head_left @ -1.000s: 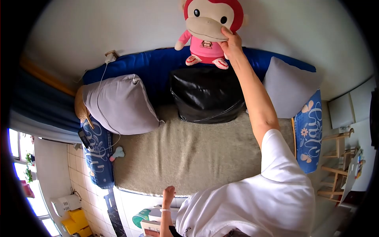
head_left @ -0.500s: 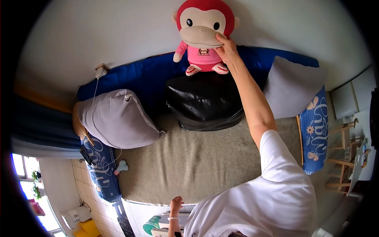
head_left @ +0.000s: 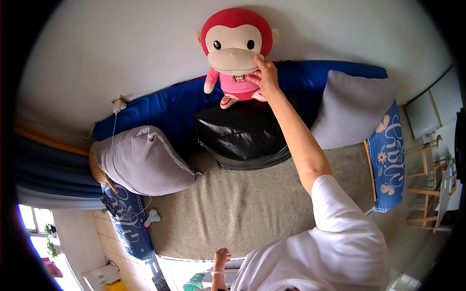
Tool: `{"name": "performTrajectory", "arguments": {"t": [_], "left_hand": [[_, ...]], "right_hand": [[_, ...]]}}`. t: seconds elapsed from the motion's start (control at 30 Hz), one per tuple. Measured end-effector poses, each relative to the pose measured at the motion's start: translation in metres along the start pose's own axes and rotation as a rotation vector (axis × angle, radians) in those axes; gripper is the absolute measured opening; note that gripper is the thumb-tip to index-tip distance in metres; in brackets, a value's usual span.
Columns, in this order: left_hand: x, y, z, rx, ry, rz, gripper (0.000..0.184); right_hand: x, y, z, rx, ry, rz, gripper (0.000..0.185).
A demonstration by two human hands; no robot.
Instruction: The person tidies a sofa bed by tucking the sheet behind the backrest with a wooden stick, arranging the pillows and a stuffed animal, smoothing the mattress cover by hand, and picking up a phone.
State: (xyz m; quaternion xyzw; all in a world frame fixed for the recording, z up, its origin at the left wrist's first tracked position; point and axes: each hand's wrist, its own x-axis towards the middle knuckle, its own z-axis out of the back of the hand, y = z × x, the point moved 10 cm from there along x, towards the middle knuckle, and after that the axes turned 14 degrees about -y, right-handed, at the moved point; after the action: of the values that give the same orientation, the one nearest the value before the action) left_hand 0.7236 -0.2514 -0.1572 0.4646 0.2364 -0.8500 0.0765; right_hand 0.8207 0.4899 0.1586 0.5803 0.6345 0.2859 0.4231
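Note:
A plush monkey (head_left: pixel 236 46) with a red head, beige face and pink shirt sits high against the wall, on the blue backrest (head_left: pixel 165 92) behind a black bag-like cushion (head_left: pixel 242 135). My right hand (head_left: pixel 264 75) grips the edge of its muzzle, with a thumb on the face and fingers below the chin, in front of the shirt. The hand hides the toy's arm on that side and part of one foot. My left hand (head_left: pixel 222 257) is low by the front edge of the seat cover (head_left: pixel 242 208), fingers loosely bent and apart, holding nothing.
Grey pillows lie at the left (head_left: pixel 145 162) and right (head_left: pixel 357 109) of the sofa. A white cable runs over the left pillow from a wall plug (head_left: pixel 119 104). A small bone-shaped toy (head_left: pixel 153 217) lies near the left armrest (head_left: pixel 133 235). Wooden stools (head_left: pixel 424 162) stand at right.
The plush monkey and my right hand have moved together slightly left and down. My left hand has opened a little. The whole view has shifted slightly too.

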Motion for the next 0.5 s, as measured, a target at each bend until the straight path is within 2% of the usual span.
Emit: {"name": "performTrajectory", "arguments": {"t": [0.1, 0.13, 0.17, 0.27, 0.33, 0.43, 0.5], "left_hand": [[-0.002, 0.004, 0.001, -0.001, -0.003, 0.008, 0.029], [-0.003, 0.007, 0.001, -0.002, -0.002, 0.014, 0.03], [-0.005, 0.01, 0.002, 0.003, -0.002, 0.015, 0.03], [-0.005, 0.016, 0.005, -0.01, 0.001, 0.028, 0.029], [-0.005, 0.025, 0.004, 0.033, 0.039, 0.027, 0.036], [-0.008, 0.03, 0.008, -0.011, 0.008, 0.031, 0.027], [-0.009, 0.037, 0.011, -0.003, 0.005, 0.043, 0.029]], "right_hand": [[-0.003, -0.001, -0.002, 0.014, 0.04, 0.013, 0.051], [-0.002, 0.0, -0.003, 0.031, 0.045, -0.005, 0.042], [-0.001, 0.002, -0.003, 0.032, 0.04, -0.006, 0.042], [-0.005, 0.014, -0.015, 0.321, 0.154, -0.057, 0.031], [-0.007, 0.018, -0.016, 0.378, 0.208, -0.07, 0.032], [-0.012, 0.021, -0.02, 0.459, 0.279, -0.077, 0.032], [-0.01, 0.017, -0.025, 0.502, 0.311, -0.073, 0.031]]}}
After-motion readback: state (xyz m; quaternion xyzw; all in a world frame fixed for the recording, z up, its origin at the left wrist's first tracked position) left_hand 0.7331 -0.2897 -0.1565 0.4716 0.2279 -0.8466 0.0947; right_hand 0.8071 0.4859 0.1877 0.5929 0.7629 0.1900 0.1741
